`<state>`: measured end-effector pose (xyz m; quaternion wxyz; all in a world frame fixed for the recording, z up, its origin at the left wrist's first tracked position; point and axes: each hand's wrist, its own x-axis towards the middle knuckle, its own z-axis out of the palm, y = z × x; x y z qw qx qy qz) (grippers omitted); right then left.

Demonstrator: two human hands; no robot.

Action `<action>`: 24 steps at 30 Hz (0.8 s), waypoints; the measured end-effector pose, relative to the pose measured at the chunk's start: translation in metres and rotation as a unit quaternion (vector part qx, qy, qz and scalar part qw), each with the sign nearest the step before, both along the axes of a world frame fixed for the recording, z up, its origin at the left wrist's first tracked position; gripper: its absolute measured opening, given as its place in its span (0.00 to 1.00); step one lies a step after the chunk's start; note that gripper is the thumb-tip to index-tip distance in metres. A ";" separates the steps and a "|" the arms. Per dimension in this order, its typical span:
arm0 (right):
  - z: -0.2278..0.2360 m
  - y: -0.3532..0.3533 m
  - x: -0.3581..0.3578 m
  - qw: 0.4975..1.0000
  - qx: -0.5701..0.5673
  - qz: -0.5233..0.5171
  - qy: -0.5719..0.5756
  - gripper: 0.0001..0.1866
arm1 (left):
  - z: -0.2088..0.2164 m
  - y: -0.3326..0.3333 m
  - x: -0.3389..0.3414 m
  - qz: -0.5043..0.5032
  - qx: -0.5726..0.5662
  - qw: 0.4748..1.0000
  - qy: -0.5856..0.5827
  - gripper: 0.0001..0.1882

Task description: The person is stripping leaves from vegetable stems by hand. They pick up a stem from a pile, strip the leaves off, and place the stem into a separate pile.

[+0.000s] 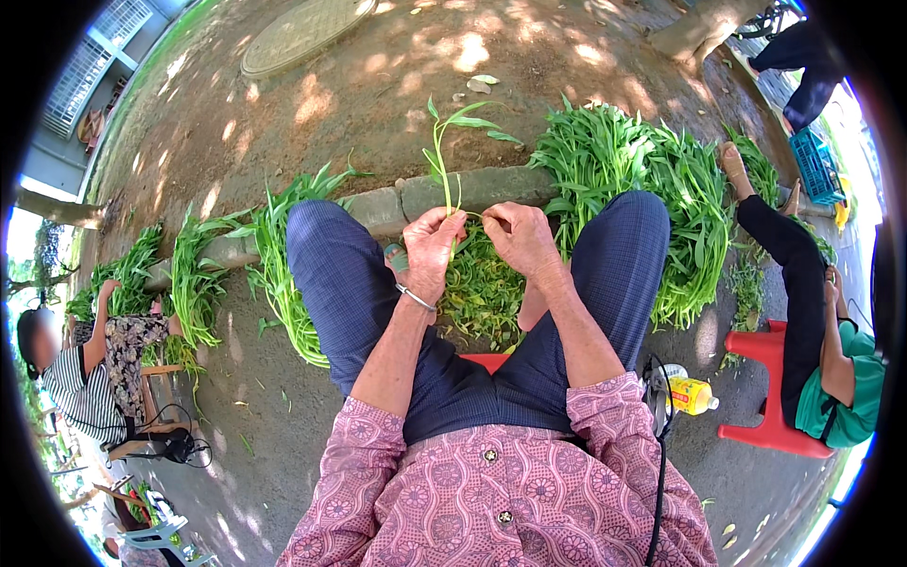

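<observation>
Between my knees, my left hand is closed round a green water spinach stem. The stem stands upright above the fingers, with slender leaves at its top. My right hand is beside it, thumb and fingers pinched on a thin stalk that bends across from the stem. Below both hands, a heap of loose green and yellowish leaves lies on the ground. A large pile of water spinach rests by my right knee, and a bundle by my left.
A stone kerb runs just beyond my knees. At my right are a yellow-labelled bottle and a seated person on a red stool. Farther out stands a blue crate. Another person sits at left near more greens.
</observation>
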<state>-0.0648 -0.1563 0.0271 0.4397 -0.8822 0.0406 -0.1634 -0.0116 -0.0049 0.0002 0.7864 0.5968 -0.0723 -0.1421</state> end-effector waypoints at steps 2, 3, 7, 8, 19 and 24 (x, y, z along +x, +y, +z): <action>-0.001 0.001 0.000 1.000 -0.017 0.000 0.009 0.09 | 0.000 0.000 0.000 0.004 0.014 1.000 0.003 0.05; 0.001 0.001 -0.001 1.000 -0.019 -0.003 0.016 0.09 | 0.001 0.000 0.000 0.005 0.020 1.000 0.010 0.05; 0.001 0.001 -0.002 0.999 -0.015 -0.004 0.035 0.09 | 0.005 -0.001 -0.001 0.007 0.024 1.000 0.013 0.05; 0.001 0.002 -0.002 0.999 -0.011 -0.007 0.040 0.09 | 0.005 -0.001 -0.001 0.006 0.023 1.000 0.013 0.05; 0.005 0.005 0.001 0.997 0.037 -0.060 0.022 0.10 | 0.006 0.000 -0.007 -0.027 -0.074 0.995 0.061 0.06; 0.004 -0.003 0.006 0.981 0.167 -0.099 0.000 0.13 | 0.010 0.002 -0.004 -0.032 -0.118 0.988 0.097 0.05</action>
